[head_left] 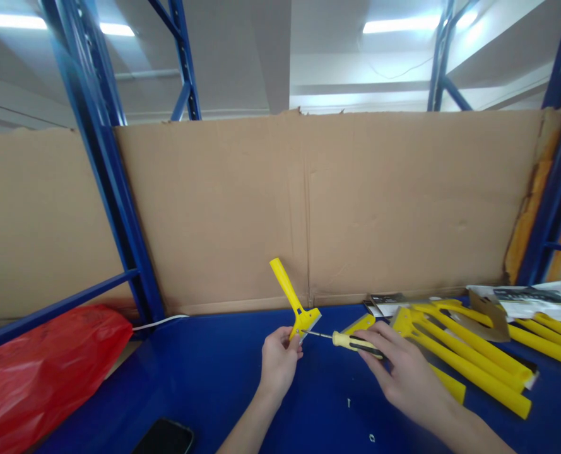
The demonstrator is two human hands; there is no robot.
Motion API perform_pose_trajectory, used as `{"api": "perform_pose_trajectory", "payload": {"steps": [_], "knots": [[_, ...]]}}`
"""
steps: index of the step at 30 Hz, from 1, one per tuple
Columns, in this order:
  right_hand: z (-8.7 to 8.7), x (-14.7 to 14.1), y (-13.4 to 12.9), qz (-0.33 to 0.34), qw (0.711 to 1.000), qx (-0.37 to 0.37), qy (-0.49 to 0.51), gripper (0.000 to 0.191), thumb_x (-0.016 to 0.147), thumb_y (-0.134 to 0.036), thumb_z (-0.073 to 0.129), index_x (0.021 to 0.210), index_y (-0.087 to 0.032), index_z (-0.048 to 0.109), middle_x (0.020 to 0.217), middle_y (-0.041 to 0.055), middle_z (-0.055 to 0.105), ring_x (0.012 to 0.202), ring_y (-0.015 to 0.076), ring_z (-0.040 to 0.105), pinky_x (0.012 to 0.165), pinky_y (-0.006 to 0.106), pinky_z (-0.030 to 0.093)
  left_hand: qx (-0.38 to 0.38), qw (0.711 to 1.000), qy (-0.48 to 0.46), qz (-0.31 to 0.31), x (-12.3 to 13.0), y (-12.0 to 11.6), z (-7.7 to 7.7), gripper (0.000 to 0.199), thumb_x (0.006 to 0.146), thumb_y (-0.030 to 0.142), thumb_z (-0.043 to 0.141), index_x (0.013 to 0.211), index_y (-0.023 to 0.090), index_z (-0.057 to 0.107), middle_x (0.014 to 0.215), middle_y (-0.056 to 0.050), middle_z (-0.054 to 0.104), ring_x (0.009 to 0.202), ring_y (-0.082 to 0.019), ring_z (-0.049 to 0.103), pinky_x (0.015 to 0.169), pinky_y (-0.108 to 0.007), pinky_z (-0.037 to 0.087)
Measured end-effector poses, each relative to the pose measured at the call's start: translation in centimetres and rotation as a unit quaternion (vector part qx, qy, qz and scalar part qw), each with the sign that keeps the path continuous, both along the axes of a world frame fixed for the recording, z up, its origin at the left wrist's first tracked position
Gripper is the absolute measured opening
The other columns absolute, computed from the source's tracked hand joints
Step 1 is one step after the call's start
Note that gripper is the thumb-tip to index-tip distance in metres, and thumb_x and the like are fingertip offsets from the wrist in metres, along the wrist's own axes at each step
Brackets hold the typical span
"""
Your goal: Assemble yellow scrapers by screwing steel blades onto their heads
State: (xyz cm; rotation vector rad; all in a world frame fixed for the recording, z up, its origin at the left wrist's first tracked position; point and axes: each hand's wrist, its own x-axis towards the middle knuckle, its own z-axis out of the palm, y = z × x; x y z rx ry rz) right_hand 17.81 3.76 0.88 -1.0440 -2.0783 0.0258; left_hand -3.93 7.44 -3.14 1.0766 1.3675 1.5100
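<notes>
My left hand (281,359) grips a yellow scraper (286,285) by one end of its wide head, with the handle pointing up and to the left. A pale blade edge shows along the head's lower right side. In my right hand (398,366) is a screwdriver (344,340) with a cream and black handle. Its shaft reaches left, and the tip meets the scraper head close to my left fingers. Behind the screwdriver lies another yellow scraper piece (360,325), partly hidden by my right hand. A small screw (349,403) and a nut (372,437) lie on the blue tabletop (214,372).
Several yellow scrapers (474,359) are piled at the right, beside a small cardboard box (491,315) and printed packaging (536,306). A black phone (164,438) lies at the front edge. A red plastic bag (53,372) sits left. Cardboard (223,208) walls the back between blue posts (119,208).
</notes>
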Motion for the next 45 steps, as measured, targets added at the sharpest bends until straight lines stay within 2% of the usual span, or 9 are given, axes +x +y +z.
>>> {"api": "perform_pose_trajectory", "payload": {"steps": [11, 18, 22, 26, 29, 32, 37, 42, 45], "knots": [[-0.6, -0.4, 0.1, -0.001, 1.0, 0.022, -0.003, 0.021, 0.089, -0.022, 0.045, 0.102, -0.022, 0.062, 0.093, 0.0076, 0.062, 0.078, 0.0186, 0.067, 0.069, 0.029, 0.056, 0.022, 0.996, 0.085, -0.012, -0.1, 0.2, -0.5, 0.011, 0.072, 0.018, 0.06, 0.079, 0.012, 0.065, 0.065, -0.003, 0.065, 0.055, -0.015, 0.059, 0.053, -0.025, 0.049], [-0.6, -0.9, -0.8, -0.025, 0.998, 0.03, 0.053, 0.027, 0.088, -0.024, 0.046, 0.115, -0.024, 0.047, 0.114, 0.0126, 0.05, 0.093, 0.0217, 0.064, 0.073, 0.033, 0.057, 0.048, 0.983, 0.179, -0.007, -0.3, 0.3, -1.1, 0.012, 0.075, 0.021, 0.056, 0.078, 0.015, 0.066, 0.061, -0.002, 0.065, 0.055, -0.015, 0.06, 0.051, -0.022, 0.045], [-0.4, -0.9, -1.0, 0.006, 0.999, 0.012, 0.041, 0.024, 0.087, -0.019, 0.042, 0.111, -0.025, 0.045, 0.104, 0.0098, 0.059, 0.093, 0.022, 0.064, 0.077, 0.035, 0.056, 0.035, 0.982, 0.183, 0.01, -0.3, 0.1, -0.9, 0.009, 0.075, 0.021, 0.058, 0.077, 0.016, 0.065, 0.062, -0.002, 0.065, 0.054, -0.015, 0.06, 0.05, -0.021, 0.043], [-0.4, -0.9, -1.0, -0.025, 0.998, -0.005, 0.064, 0.017, 0.092, -0.026, 0.038, 0.106, -0.025, 0.047, 0.093, 0.0073, 0.067, 0.084, 0.022, 0.068, 0.073, 0.034, 0.056, 0.033, 0.98, 0.193, 0.013, -0.3, 0.0, -0.7, 0.005, 0.071, 0.023, 0.064, 0.074, 0.018, 0.066, 0.064, -0.002, 0.067, 0.057, -0.016, 0.062, 0.053, -0.021, 0.043], [-0.5, -0.9, -1.1, -0.052, 0.996, 0.008, 0.073, 0.026, 0.091, -0.03, 0.039, 0.117, -0.024, 0.04, 0.102, 0.0105, 0.064, 0.086, 0.0225, 0.068, 0.073, 0.034, 0.056, 0.043, 0.976, 0.215, 0.008, -0.3, -0.1, -0.8, 0.005, 0.071, 0.022, 0.064, 0.075, 0.019, 0.066, 0.066, -0.003, 0.068, 0.058, -0.016, 0.061, 0.054, -0.021, 0.043], [-0.6, -1.0, -1.1, -0.033, 0.997, 0.008, 0.065, 0.034, 0.089, -0.027, 0.041, 0.122, -0.023, 0.035, 0.108, 0.012, 0.06, 0.087, 0.0214, 0.067, 0.07, 0.032, 0.057, 0.044, 0.974, 0.222, 0.012, -0.3, -0.1, -0.8, 0.005, 0.072, 0.021, 0.062, 0.075, 0.018, 0.066, 0.065, -0.003, 0.067, 0.057, -0.016, 0.061, 0.054, -0.021, 0.043], [-0.5, -1.1, -1.0, -0.05, 0.996, -0.028, 0.074, 0.024, 0.092, -0.03, 0.036, 0.114, -0.023, 0.042, 0.089, 0.0079, 0.067, 0.08, 0.0227, 0.068, 0.07, 0.035, 0.056, 0.034, 0.977, 0.208, 0.015, -0.3, -0.1, -0.6, 0.003, 0.071, 0.021, 0.064, 0.073, 0.019, 0.065, 0.064, -0.002, 0.067, 0.058, -0.016, 0.061, 0.054, -0.021, 0.043], [-0.6, -1.0, -1.2, -0.045, 0.996, -0.015, 0.071, 0.039, 0.087, -0.029, 0.042, 0.124, -0.024, 0.032, 0.114, 0.012, 0.057, 0.098, 0.0242, 0.064, 0.076, 0.036, 0.056, 0.024, 0.979, 0.202, 0.025, -0.3, -0.2, -0.5, 0.005, 0.071, 0.023, 0.065, 0.074, 0.019, 0.065, 0.065, -0.002, 0.068, 0.059, -0.017, 0.063, 0.055, -0.021, 0.044], [-0.8, -1.0, -1.1, -0.02, 0.997, -0.035, 0.06, 0.036, 0.088, -0.025, 0.038, 0.123, -0.026, 0.031, 0.11, 0.0093, 0.059, 0.099, 0.0224, 0.064, 0.082, 0.038, 0.054, 0.022, 0.979, 0.198, 0.031, -0.3, -0.1, -0.5, 0.005, 0.071, 0.023, 0.066, 0.074, 0.019, 0.065, 0.064, -0.003, 0.067, 0.06, -0.017, 0.063, 0.055, -0.022, 0.044]]}}
